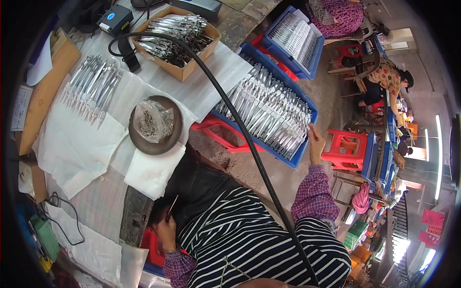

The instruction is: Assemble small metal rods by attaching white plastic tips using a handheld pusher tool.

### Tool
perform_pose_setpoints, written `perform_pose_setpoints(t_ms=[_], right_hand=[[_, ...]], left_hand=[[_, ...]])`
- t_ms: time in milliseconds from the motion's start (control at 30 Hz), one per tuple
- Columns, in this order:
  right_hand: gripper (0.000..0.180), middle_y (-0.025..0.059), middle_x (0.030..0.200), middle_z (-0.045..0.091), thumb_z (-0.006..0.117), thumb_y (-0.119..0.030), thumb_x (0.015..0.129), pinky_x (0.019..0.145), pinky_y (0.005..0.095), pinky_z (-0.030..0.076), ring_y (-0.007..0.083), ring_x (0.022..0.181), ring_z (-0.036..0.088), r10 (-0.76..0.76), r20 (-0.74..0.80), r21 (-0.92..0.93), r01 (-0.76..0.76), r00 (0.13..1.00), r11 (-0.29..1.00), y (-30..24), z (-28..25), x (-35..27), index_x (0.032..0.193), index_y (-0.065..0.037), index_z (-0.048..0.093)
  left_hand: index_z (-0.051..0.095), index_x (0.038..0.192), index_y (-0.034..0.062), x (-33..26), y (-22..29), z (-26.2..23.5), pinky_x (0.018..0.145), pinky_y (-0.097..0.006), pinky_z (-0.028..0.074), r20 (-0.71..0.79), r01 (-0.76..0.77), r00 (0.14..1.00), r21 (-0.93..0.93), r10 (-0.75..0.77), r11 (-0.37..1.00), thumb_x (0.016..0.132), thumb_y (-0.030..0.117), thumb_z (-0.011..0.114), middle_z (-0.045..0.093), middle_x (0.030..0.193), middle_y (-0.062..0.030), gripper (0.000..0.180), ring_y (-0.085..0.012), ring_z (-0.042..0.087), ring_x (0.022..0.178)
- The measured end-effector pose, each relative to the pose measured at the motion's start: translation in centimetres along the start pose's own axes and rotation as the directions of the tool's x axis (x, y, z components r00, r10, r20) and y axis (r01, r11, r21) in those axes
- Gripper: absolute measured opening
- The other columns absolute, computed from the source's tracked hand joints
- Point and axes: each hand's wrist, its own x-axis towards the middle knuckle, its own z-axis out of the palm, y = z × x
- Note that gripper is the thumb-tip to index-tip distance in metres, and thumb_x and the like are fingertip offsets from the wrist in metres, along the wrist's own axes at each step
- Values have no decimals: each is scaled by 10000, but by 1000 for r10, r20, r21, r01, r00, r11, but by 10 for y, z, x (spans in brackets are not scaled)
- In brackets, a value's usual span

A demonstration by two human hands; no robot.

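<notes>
Nearest the camera, a black cord [225, 101] arches across the scene, above the black-and-white striped clothing [230, 230] of the person at work. At the near left, the left hand [167, 234] sits low beside the edge of the tabletop [247, 24], its fingers closed around a slim tool [173, 205] with a dark handle and a thin pale shaft pointing up and away. On the right, the right hand [315, 144] is at the right end of a blue bin [294, 162], fingers close together at its rim; I cannot tell whether they grip it or only touch it.

That bin is right of the tabletop, above a red stool [204, 126], and is filled with silver metal pieces [269, 108] in packed rows. Just beyond it is a second blue bin [312, 67], also holding rows of metal pieces.

On the tabletop, a round brown dish [137, 141] holds a clear plastic bag [151, 122] of small metal parts. Left of the dish, more silver pieces [91, 91] lie side by side on white sheeting. Farther back stands an open cardboard box [187, 72] heaped with silver-and-dark pieces. At the far right, a co-worker in a patterned top [384, 77] sits by another row of blue bins.
</notes>
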Motion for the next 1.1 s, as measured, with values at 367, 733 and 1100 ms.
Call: perform_pose_setpoints(t_ms=[367,733,1100], right_hand=[[322,113,1116,636,608,-125,863,892,267,443,160,1018,592,-3,-60,-32,2,998,999,-8,7,-6,1157,6,600],[296,82,1087,627,564,-151,903,810,234,475,137,955,598,193,-124,93,-182,973,979,11,0,-4,1148,11,606],[151,62,890,599,558,-101,894,657,224,489,103,745,584,245,-287,381,-124,926,916,4,-4,-3,1002,6,551]], left_hand=[[639,1042,45,0,-2,2,652,-355,467,-19,15,1000,2,-15,1000,734,3,563,629,847,-169,320,-278,600,702],[653,1009,45,5,7,1,683,-377,479,-62,-52,997,43,54,998,752,11,569,631,881,-200,273,-331,621,771],[659,988,48,6,3,4,695,-377,483,-88,-81,992,77,88,994,776,43,578,644,902,-183,227,-327,624,795]])
